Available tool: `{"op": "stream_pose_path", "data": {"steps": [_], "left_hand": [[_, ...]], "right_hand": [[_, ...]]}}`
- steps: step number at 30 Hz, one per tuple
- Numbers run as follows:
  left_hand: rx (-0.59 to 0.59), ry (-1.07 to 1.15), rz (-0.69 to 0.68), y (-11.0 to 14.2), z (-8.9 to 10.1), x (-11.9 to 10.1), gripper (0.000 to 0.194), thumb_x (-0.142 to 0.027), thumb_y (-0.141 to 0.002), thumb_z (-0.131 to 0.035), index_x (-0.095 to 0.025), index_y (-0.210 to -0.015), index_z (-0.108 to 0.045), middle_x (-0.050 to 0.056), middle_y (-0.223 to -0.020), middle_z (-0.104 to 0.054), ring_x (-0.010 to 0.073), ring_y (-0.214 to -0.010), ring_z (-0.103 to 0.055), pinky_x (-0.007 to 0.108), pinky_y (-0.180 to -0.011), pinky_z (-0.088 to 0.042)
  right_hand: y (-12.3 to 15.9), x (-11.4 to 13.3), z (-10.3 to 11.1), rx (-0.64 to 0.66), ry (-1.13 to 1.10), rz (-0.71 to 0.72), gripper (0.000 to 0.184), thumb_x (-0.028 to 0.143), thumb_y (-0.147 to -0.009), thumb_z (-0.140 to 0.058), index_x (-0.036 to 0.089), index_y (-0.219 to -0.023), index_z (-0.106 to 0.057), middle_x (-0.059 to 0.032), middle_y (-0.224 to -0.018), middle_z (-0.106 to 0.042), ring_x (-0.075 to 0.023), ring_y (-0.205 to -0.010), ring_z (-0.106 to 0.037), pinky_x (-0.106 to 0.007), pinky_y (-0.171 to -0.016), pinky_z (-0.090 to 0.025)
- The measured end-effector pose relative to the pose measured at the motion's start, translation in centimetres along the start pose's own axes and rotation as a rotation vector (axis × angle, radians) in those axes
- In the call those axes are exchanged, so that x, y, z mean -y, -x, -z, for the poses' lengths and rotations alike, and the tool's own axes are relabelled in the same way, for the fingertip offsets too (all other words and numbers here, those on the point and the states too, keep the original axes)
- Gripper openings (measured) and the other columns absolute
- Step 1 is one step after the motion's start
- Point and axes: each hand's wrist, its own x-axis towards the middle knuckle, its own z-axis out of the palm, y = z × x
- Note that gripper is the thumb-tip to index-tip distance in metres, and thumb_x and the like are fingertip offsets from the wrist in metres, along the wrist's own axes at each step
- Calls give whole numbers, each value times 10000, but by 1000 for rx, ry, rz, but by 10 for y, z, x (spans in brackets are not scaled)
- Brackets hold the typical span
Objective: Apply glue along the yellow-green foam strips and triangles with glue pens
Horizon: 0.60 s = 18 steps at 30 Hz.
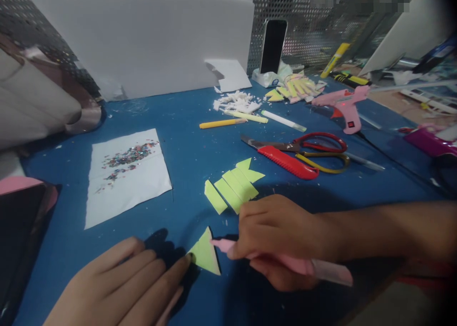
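My right hand (pixel 274 235) is closed around a pink pen-like tool (pixel 303 265), whose tip touches the right edge of a small yellow-green foam triangle (pixel 206 255) on the blue table (pixel 193 150). My left hand (pixel 121 285) lies flat with fingers stretched out, one fingertip pressing the triangle's left corner. Just above my right hand lie several cut yellow-green foam strips and an arrow-shaped piece (pixel 233 185).
A white sheet with glitter (pixel 124 176) lies at the left. Red-handled scissors (pixel 314 147), a red cutter (pixel 287 162), a pink glue gun (pixel 344 107), marker sticks (pixel 246 117), foam scraps (pixel 237 101) and a propped phone (pixel 273 45) sit further back.
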Motion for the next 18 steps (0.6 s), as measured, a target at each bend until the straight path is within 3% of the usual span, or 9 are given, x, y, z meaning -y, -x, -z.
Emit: {"op": "stream_pose_path", "data": {"steps": [6,13,18], "left_hand": [[25,-8,-32,3,1,2,292,-90,-1022,-514,-147,-1207,-733,-6,-737,-669,160,-639,-615,402,-715,-465],[30,-22,-26,7,1,3,278,-126,-1031,-542,-160,-1232,-732,-23,-740,-666,148,-646,-634,394,-703,-509],[14,-21,-20,2,-1,3,274,-109,-1029,-535,-145,-1202,-744,9,-776,-686,167,-676,-630,432,-748,-481]], "right_hand": [[1,0,2,43,52,-24,135,142,-919,-550,182,-1029,-618,29,-755,-687,-142,-648,-559,-266,-549,-405],[0,0,-1,35,-120,145,150,106,-903,-522,142,-985,-642,39,-708,-677,-116,-618,-537,-237,-624,-495],[-1,-1,2,43,15,-49,141,121,-947,-520,173,-1010,-635,16,-760,-699,-143,-660,-573,-273,-584,-444]]}}
